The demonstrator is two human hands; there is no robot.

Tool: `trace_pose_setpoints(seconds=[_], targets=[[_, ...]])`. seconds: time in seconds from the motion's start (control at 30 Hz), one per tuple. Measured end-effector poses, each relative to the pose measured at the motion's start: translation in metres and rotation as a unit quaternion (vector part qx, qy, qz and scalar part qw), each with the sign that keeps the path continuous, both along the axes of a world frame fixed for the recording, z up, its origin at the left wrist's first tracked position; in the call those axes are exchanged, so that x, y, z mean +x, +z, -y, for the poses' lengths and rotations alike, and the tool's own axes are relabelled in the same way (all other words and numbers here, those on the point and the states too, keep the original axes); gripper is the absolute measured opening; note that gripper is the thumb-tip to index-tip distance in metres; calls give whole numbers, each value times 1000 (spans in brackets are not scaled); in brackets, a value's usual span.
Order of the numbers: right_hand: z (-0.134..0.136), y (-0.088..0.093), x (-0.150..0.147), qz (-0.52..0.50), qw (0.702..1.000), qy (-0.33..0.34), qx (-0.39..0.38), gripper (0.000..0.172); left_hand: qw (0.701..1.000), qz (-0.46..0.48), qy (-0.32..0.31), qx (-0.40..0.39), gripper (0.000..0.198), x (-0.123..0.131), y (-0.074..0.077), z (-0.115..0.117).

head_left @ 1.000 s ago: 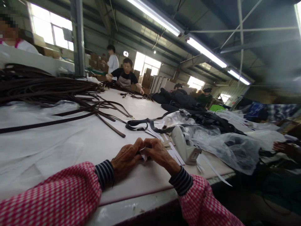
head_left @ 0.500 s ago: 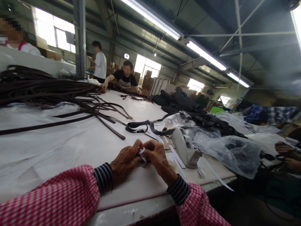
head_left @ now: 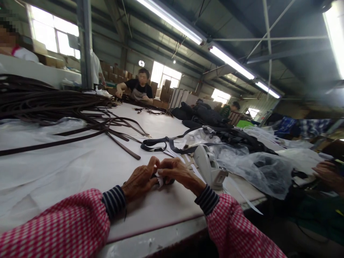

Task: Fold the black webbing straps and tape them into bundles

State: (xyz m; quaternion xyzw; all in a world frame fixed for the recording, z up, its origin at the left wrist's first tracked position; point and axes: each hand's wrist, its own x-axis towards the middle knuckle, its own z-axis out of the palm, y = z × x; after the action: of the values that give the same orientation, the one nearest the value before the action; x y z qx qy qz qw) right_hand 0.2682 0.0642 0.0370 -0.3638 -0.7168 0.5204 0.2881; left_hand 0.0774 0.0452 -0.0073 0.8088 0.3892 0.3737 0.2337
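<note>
My left hand (head_left: 141, 180) is closed in a pinch on a small dark item, mostly hidden by the fingers. My right hand (head_left: 180, 173) meets it, fingertips pinching a short whitish strip (head_left: 160, 181) with a jagged edge that lies against the dark item. Both hands are low over the white tabletop (head_left: 107, 175), thumbs and forefingers nearly touching. Just right of my right hand stands a grey tape dispenser (head_left: 205, 165). White paper strips (head_left: 197, 173) and brownish card pieces lie between it and the hand.
Dark brown straps (head_left: 48, 102) are heaped at the left. A black webbing strap (head_left: 153, 144), clear plastic bags (head_left: 263, 172) and black goods (head_left: 204, 114) cover the right side. Across the table a co-worker (head_left: 138, 87) handles straps. Another person's hand (head_left: 329, 175) shows at the right edge.
My right hand has turned flatter, its fingers now over the top of the whitish strip. The strip sits lower and closer against the dark item. The whole view has shifted slightly.
</note>
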Motion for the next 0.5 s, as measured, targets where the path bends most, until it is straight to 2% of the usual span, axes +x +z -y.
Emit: trace_pose_setpoints(seconds=[0.07, 0.13, 0.23, 0.3, 0.37, 0.43, 0.5], targets=[[-2, -3, -3, 21, 998, -30, 48, 10, 1000, 11, 11, -6, 27, -1, 3, -1], [0, -2, -8, 41, 986, -67, 147, 6, 999, 31, 18, -34, 26, -2, 7, -2], [8, 5, -14, 44, 946, -120, 299, 13, 989, 80, -10, -127, 29, -5, 13, -7], [12, 10, -16, 28, 927, -153, 341, 16, 976, 110, -33, -185, 32, -9, 17, -10], [13, 10, -16, 12, 924, -179, 337, 17, 968, 123, -49, -213, 35, -11, 18, -12], [10, 7, -14, 6, 942, -181, 284, 15, 968, 124, -52, -211, 36, -12, 17, -12], [4, 0, -11, 19, 966, -149, 210, 14, 972, 119, -53, -196, 34, -11, 14, -11]])
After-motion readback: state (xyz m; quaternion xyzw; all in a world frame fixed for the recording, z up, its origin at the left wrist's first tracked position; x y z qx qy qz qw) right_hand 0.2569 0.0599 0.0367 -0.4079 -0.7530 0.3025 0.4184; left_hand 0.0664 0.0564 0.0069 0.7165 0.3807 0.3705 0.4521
